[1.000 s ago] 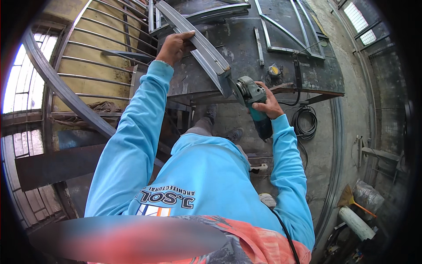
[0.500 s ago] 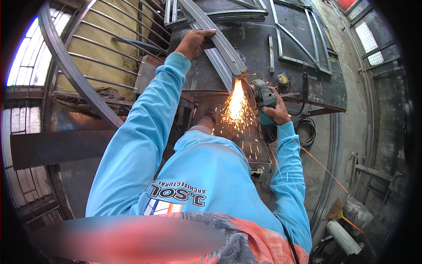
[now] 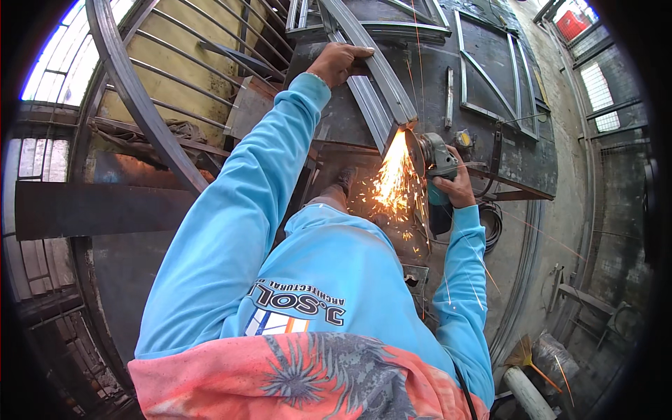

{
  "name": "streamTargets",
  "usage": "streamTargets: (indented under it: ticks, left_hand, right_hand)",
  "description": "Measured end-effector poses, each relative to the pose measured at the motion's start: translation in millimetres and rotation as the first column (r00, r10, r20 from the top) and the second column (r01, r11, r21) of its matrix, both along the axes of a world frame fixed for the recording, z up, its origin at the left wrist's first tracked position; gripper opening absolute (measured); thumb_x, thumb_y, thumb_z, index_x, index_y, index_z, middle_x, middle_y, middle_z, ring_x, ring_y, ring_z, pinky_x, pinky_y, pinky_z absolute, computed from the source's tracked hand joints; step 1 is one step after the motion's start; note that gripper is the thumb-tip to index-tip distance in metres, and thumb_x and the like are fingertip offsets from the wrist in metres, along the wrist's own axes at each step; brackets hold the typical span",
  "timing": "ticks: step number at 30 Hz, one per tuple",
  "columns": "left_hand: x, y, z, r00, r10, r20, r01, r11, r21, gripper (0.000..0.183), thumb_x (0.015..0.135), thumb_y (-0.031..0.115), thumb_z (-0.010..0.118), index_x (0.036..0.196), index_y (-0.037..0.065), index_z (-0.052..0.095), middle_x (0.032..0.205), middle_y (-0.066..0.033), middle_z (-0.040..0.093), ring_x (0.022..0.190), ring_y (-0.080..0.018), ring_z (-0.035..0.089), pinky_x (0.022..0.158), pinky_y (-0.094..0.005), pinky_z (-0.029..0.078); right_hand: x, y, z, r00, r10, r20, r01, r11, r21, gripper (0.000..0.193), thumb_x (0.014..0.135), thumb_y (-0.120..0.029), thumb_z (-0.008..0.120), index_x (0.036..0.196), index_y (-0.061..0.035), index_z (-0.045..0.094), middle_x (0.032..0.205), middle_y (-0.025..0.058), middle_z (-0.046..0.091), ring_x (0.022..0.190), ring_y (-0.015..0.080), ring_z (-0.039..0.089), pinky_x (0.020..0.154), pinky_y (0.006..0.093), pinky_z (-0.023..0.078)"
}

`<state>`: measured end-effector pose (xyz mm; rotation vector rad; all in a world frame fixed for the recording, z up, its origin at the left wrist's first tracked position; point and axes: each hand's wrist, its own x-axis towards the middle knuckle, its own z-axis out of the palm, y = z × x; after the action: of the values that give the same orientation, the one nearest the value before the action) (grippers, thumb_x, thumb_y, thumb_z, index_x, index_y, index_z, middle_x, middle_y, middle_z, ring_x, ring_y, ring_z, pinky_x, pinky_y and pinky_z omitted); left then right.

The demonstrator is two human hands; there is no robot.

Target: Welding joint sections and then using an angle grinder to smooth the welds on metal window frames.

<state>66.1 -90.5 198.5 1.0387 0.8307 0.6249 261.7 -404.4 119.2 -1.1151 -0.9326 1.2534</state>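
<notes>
My left hand (image 3: 339, 63) is closed round a long grey metal channel (image 3: 383, 73), its thumb lying across the top face. The channel slants down over the edge of the dark worktable (image 3: 427, 84). In my right hand (image 3: 456, 183) is an angle grinder (image 3: 437, 155), gripped round its body. Its disc meets the near end of the channel, and a bright fan of sparks (image 3: 395, 178) pours downward from that point. Beneath the held channel lies another metal profile (image 3: 369, 112). Glare hides the exact contact of disc and metal.
Welded metal frames (image 3: 490, 70) lie at the worktable's far side, with a short metal bar (image 3: 449, 96) nearer. A curved metal tube (image 3: 133, 91) rises at left beside a barred grille (image 3: 182, 59). On the right floor are a coiled cable (image 3: 492, 227) and a broom (image 3: 521, 353).
The whole view has shifted, so hands, channel and grinder appear slightly farther right. The sparks keep streaming; both grips stay the same.
</notes>
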Motion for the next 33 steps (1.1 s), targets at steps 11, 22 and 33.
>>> streamTargets:
  ticks: [11, 22, 33]
  left_hand:
    - [2, 3, -1, 1.0, 0.022, 0.008, -0.022, 1.0, -0.005, 0.023, 0.089, 0.006, 0.069, 0.105, -0.01, 0.066, 0.1, -0.019, 0.071, 0.087, -0.0301, 0.072, 0.082, -0.0419, 0.061]
    - [-1, 10, -16, 0.997, 0.009, 0.074, -0.006, 0.999, -0.042, 0.027, 0.089, 0.009, 0.07, 0.107, -0.01, 0.065, 0.104, -0.0191, 0.069, 0.091, -0.0302, 0.071, 0.088, -0.0425, 0.059]
    - [7, 1, -20, 0.995, 0.017, 0.096, -0.005, 0.992, -0.124, 0.025, 0.089, 0.015, 0.069, 0.108, -0.002, 0.065, 0.098, -0.012, 0.069, 0.091, -0.0254, 0.068, 0.09, -0.0422, 0.056]
  right_hand:
    - [-5, 1, 4, 0.998, -0.042, -0.038, 0.042, 0.999, 0.015, 0.082, 0.067, -0.024, 0.087, 0.135, -0.0022, 0.046, 0.114, 0.0054, 0.063, 0.102, 0.0144, 0.061, 0.091, 0.0294, 0.048]
    - [1, -7, -7, 1.0, -0.013, 0.0, 0.013, 0.991, -0.137, 0.086, 0.069, -0.027, 0.086, 0.138, -0.001, 0.042, 0.119, 0.0071, 0.06, 0.106, 0.0163, 0.058, 0.094, 0.031, 0.047]
    - [1, -76, -23, 0.987, -0.062, -0.15, 0.035, 0.984, -0.175, 0.088, 0.069, -0.037, 0.084, 0.136, -0.0007, 0.04, 0.108, 0.0102, 0.061, 0.092, 0.0187, 0.064, 0.08, 0.0312, 0.054]
